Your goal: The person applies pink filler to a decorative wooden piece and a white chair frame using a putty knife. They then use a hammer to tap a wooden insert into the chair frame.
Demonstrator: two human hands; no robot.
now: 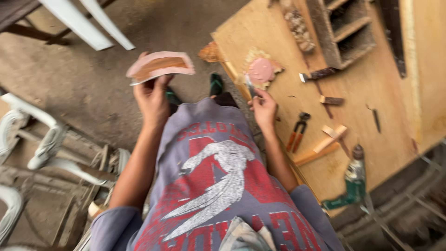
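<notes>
My left hand [151, 97] holds up a flat piece of wood [160, 66] smeared with pink putty, out over the concrete floor. My right hand [264, 108] grips a small putty knife [251, 87] at the edge of a plywood board [371, 93]. The blade points toward a pink blob of putty [261, 69] lying on a scrap on that board. The picture is blurred by motion.
On the plywood lie pliers with orange handles [296, 132], a green electric drill [352, 183], wood offcuts [331, 137], a chisel [318, 74] and a small wooden shelf unit [346, 28]. White chair frames [42, 144] stand at left. Green sandals [216, 83] show below.
</notes>
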